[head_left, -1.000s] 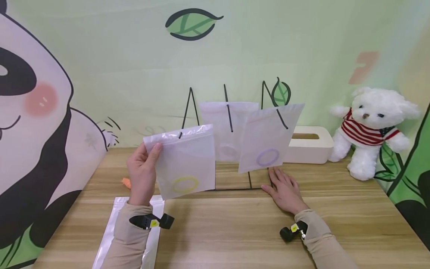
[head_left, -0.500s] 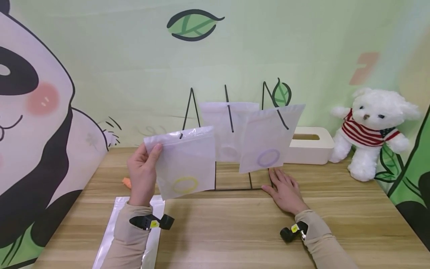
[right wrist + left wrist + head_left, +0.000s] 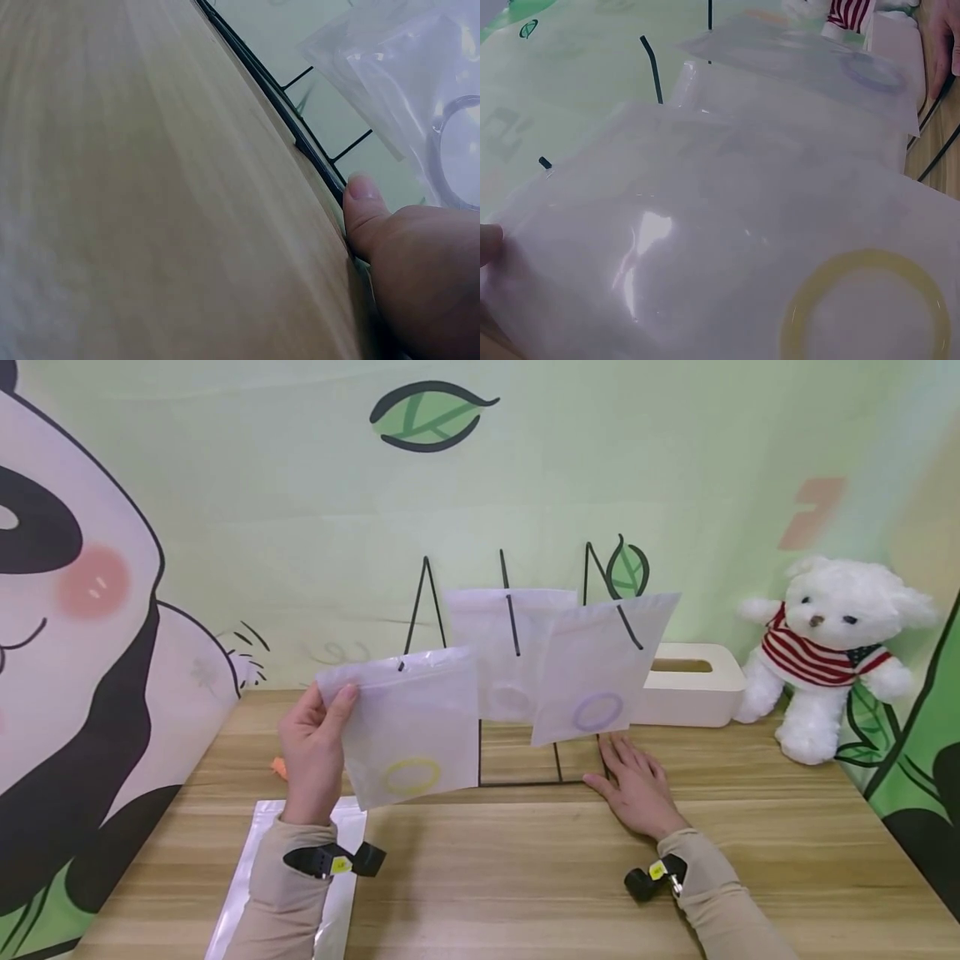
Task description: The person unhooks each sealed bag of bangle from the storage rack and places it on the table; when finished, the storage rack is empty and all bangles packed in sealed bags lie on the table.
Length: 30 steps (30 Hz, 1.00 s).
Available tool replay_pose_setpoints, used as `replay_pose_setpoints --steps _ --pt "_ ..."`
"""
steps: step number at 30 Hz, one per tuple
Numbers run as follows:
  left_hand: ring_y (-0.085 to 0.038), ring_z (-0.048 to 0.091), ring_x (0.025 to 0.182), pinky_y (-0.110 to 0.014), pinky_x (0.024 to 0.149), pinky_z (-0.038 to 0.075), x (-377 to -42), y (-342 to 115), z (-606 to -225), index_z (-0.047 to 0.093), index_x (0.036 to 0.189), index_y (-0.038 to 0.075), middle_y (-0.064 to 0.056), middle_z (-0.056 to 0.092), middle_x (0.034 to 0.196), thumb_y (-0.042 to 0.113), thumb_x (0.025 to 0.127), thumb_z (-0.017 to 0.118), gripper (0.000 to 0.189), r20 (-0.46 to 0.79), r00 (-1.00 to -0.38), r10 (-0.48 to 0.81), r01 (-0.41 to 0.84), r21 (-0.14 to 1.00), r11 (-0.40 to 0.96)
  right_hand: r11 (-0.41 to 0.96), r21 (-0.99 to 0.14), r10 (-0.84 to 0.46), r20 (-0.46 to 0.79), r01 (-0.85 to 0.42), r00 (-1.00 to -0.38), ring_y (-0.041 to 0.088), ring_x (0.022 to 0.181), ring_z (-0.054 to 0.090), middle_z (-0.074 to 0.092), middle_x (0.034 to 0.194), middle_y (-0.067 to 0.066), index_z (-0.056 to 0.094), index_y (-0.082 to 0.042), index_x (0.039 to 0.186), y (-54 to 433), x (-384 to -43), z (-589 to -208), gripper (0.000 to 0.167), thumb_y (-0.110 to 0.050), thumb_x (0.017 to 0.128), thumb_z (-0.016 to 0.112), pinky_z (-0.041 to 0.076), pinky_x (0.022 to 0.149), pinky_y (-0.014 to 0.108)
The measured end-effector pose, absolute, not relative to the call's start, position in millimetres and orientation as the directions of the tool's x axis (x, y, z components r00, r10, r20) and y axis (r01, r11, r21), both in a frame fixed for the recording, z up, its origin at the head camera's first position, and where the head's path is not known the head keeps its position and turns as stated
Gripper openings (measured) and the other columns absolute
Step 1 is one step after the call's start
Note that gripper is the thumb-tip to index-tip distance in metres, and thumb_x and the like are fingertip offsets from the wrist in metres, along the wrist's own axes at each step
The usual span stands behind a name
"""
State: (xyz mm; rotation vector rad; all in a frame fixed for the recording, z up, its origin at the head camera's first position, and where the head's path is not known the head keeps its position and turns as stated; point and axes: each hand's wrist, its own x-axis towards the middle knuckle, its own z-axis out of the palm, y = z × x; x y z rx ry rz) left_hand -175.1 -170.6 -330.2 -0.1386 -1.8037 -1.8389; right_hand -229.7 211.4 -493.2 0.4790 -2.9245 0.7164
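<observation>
Behind the wooden table (image 3: 487, 868), a white teddy bear (image 3: 802, 581) in a striped top sits beside a tissue box (image 3: 682, 710). A right-hand bag (image 3: 592, 652) overlaps part of that box and of a middle bag (image 3: 487, 622), both hanging on a black wire rack (image 3: 525, 784). A silvery pouch (image 3: 342, 897) lies on the tabletop, partly under the left sleeve (image 3: 281, 902). Just behind the left hand (image 3: 315, 760), an orange object (image 3: 279, 767) peeks out, too covered to identify. That hand pinches the upper left corner of the front bag (image 3: 412, 718), thumb in front; the fingertips behind are hidden. The right hand (image 3: 637, 789) holds nothing, its fingers extended, resting at the rack's base with the thumb against the rod. The front bag is at the rack's left arm, slightly tilted, a hook tip poking through near its top; it's whitish, glossy and creased, with a yellow ring (image 3: 870, 259) low down. I can't tell whether that's printed or inside.
</observation>
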Motion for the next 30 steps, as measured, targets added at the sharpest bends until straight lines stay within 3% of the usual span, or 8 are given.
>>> replay_pose_setpoints --steps 23,30 --pt "-0.020 0.066 0.082 -0.029 0.071 0.056 -167 -173 -328 0.066 0.110 -0.002 -0.006 0.071 0.098 0.021 0.095 0.064 0.028 0.434 -0.843 -0.319 0.447 0.894 0.036 0.847 -0.422 -0.278 0.167 -0.324 -0.946 0.040 0.143 0.018 0.023 0.156 0.024 0.029 0.000 0.150 210 -229 -493 0.071 -0.047 0.100 0.047 0.013 0.110 0.060" --pt "-0.019 0.064 0.088 -0.029 0.077 0.054 -161 -178 -325 0.066 0.111 -0.001 -0.005 0.071 0.100 0.017 0.095 0.064 0.024 0.404 -0.841 -0.360 0.452 0.890 -0.056 0.843 -0.431 -0.281 0.158 -0.322 -0.947 0.040 0.144 0.017 0.021 0.156 0.023 0.026 -0.001 0.152 211 -230 -494 0.072 -0.048 0.100 0.046 0.013 0.110 0.060"
